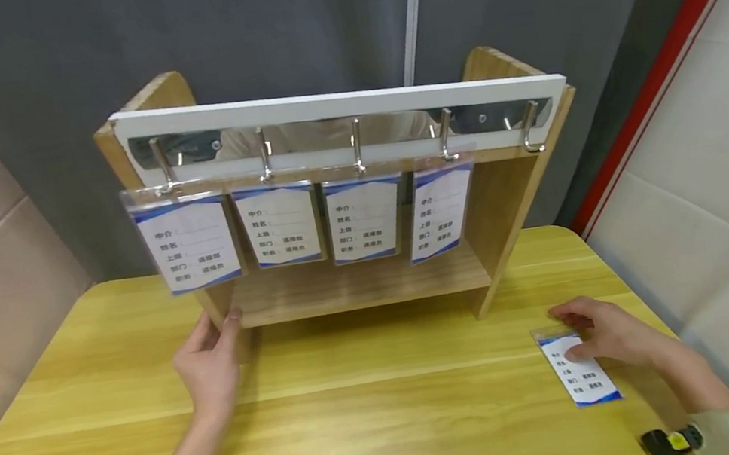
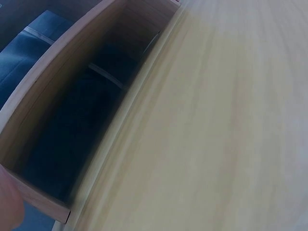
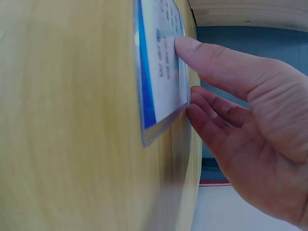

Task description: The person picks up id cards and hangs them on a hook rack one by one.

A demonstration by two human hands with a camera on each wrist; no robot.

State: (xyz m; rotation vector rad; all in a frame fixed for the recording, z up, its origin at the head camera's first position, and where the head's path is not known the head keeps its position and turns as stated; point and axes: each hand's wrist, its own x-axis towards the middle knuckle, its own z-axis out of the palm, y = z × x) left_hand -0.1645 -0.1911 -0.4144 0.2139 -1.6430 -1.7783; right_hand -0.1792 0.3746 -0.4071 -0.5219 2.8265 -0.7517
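Note:
My left hand (image 1: 210,364) grips the lower front of the left side panel of a wooden rack (image 1: 363,300), its thumb on the near side; only a fingertip shows in the left wrist view. Low over the table at the right, my right hand (image 1: 613,333) pinches a clear-sleeved name badge (image 1: 580,372) with blue corners. In the right wrist view its thumb lies on the badge (image 3: 166,62) face and its fingers are at the side edge. Several similar badges (image 1: 185,246) hang in a row from the rack's metal hooks (image 1: 357,145).
The rightmost hook (image 1: 532,127) bears no badge. The rack stands on a yellow wood-grain table (image 1: 388,422), before a grey curtain (image 1: 299,30). A pale padded wall (image 1: 718,161) with a red strip rises along the right.

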